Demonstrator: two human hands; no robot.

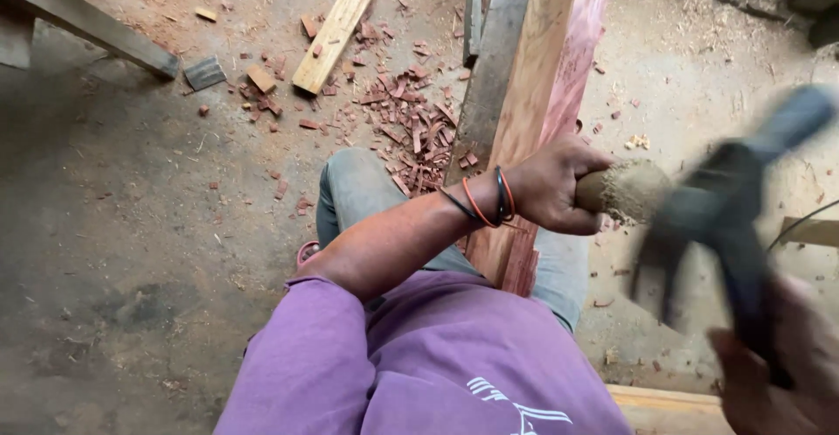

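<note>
The right hand (778,374), nearest and blurred, is wrapped round a dark hammer (734,217) mid-swing; its head hangs just beside the chisel (625,190); the left hand (551,186) is closed tight on that frayed wooden handle, resting against the plank (542,77) — the blade is hidden. Chips (411,129) already litter the floor (131,225) beyond, so cutting looks well begun; how much is left I cannot tell.
</note>
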